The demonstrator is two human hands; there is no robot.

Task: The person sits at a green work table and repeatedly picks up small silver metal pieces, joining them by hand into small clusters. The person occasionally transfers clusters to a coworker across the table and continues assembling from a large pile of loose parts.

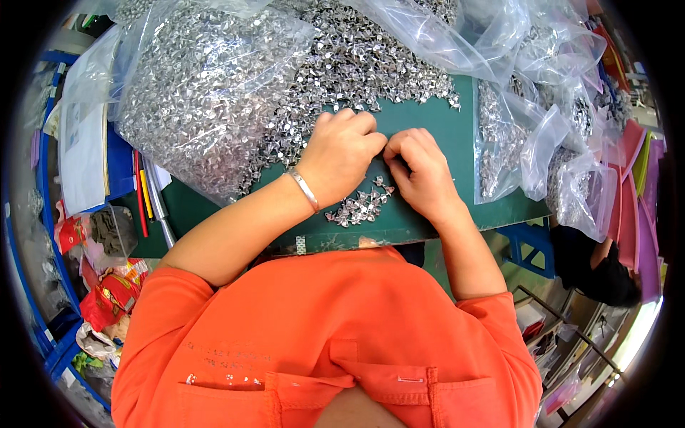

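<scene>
Over the green tabletop (421, 118), my left hand (341, 153) is closed, its curled fingers pointing right. My right hand (422, 175) faces it in a pinch, thumb and forefinger pressed together. The fingertips of both nearly meet, and whatever sits between them is hidden or too small to make out. Just below, between the wrists, lies a small cluster of shiny metal pieces (359, 208). A large loose heap of the same kind of small metal parts (364, 53) spreads beyond my hands, its near edge close to my left knuckles.
A bulging clear plastic bag of metal parts (203, 93) fills the left side. More clear bags (499, 139) lie at the right. Pens (146, 189) and papers (82, 153) rest at the left edge. A blue stool (531, 246) and another person's dark sleeve (589, 271) appear at right.
</scene>
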